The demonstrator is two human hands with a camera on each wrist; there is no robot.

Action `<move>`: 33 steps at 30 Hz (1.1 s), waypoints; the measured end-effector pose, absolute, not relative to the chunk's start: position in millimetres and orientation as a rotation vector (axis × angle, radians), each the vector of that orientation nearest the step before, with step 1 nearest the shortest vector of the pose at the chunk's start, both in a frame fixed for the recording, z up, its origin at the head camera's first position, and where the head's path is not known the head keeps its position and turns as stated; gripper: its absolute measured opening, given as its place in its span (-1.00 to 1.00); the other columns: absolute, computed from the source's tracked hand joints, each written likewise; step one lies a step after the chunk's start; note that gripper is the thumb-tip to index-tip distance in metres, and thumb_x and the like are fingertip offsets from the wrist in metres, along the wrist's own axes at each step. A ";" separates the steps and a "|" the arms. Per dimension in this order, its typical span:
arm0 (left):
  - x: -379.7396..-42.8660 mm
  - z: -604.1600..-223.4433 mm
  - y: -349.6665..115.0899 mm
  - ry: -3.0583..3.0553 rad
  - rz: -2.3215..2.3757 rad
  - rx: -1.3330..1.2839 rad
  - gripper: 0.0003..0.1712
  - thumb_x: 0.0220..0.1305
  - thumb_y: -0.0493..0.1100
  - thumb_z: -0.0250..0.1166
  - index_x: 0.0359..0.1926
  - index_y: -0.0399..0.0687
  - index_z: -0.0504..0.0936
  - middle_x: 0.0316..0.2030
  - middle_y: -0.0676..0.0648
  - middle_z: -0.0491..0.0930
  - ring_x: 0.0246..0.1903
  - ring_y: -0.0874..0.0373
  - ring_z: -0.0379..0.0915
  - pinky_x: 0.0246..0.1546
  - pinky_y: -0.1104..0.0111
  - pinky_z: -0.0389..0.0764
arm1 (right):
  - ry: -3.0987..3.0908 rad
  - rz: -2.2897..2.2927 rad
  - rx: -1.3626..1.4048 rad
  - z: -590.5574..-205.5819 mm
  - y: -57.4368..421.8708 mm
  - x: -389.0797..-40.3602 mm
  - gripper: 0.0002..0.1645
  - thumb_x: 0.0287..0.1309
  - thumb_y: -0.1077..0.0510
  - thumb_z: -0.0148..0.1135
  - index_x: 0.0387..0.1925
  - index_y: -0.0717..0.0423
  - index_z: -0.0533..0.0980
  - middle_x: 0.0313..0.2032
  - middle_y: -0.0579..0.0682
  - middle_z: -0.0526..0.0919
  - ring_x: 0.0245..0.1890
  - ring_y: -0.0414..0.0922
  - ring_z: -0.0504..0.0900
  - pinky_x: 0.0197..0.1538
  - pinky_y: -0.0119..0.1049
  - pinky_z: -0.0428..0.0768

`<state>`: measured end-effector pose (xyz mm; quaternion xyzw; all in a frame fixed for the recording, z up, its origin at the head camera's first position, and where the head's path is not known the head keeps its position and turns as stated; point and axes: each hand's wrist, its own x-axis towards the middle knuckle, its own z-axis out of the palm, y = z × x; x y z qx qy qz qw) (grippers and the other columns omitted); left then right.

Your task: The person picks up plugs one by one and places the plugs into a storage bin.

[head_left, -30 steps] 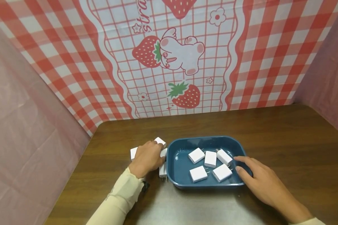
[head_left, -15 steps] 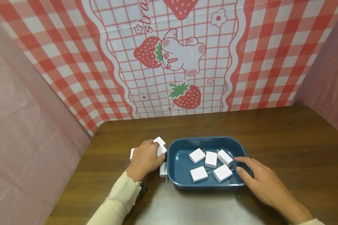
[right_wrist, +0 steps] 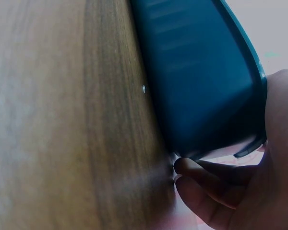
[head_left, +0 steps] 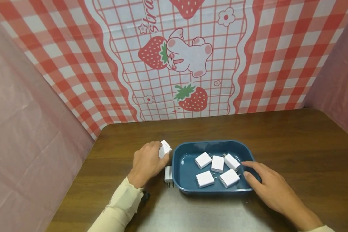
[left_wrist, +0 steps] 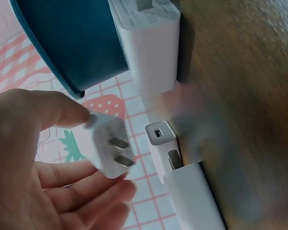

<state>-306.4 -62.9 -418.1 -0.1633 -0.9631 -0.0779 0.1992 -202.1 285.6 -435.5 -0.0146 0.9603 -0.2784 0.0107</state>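
My left hand (head_left: pixel 146 162) pinches a white charger plug (left_wrist: pixel 105 146) between thumb and fingers, its two metal prongs turned toward the left wrist camera. This plug is just left of a blue plastic basin (head_left: pixel 211 190), apart from it in the left wrist view. Several white charger plugs lie inside, one of them a plug (head_left: pixel 217 164) near the middle. At the basin's right end, my right hand (head_left: pixel 271 187) grips the rim, with thumb and forefinger over the edge; other fingers (right_wrist: pixel 201 191) curl low outside, near the table.
Another charger plug (head_left: pixel 168 174) stands against the basin's left wall. Past the left hand, the left wrist view shows a small plug (left_wrist: pixel 161 143) and a larger plug (left_wrist: pixel 192 196) on the wooden table (head_left: pixel 293 145). A red-checked cloth (head_left: pixel 278 64) hangs behind.
My left hand has pulled a plug from beside the basin, drawing it slightly up and back to the left. The right hand and the basin have stayed put.
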 end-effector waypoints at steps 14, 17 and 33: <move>-303.9 -408.7 -60.9 -2.486 -0.318 -0.470 -0.58 0.05 0.21 0.17 -0.23 0.02 0.60 -0.45 0.08 0.53 -0.53 0.21 0.44 -0.67 0.26 0.43 | 3.004 -0.855 -0.058 -434.5 286.4 -202.4 -0.32 0.25 -0.32 -0.15 0.21 -0.01 0.33 0.20 0.23 0.34 0.14 0.27 0.32 -0.01 0.33 0.25; -304.1 -408.7 -59.7 -2.449 -0.344 -0.511 -0.55 0.06 0.20 0.18 -0.17 -0.01 0.60 -0.40 0.05 0.55 -0.50 0.19 0.46 -0.63 0.25 0.47 | 2.999 -0.853 -0.045 -434.7 285.3 -203.0 -0.33 0.25 -0.31 -0.14 0.21 0.01 0.33 0.20 0.24 0.34 0.13 0.27 0.33 -0.01 0.33 0.26; -299.6 -408.4 -49.3 -2.362 -0.439 -0.728 -0.54 0.05 0.15 0.21 -0.15 -0.08 0.54 -0.38 0.01 0.55 -0.49 0.24 0.40 -0.61 0.35 0.45 | 3.000 -0.857 -0.043 -435.2 285.8 -202.0 -0.32 0.25 -0.32 -0.16 0.21 0.00 0.33 0.19 0.23 0.35 0.14 0.27 0.31 -0.01 0.34 0.24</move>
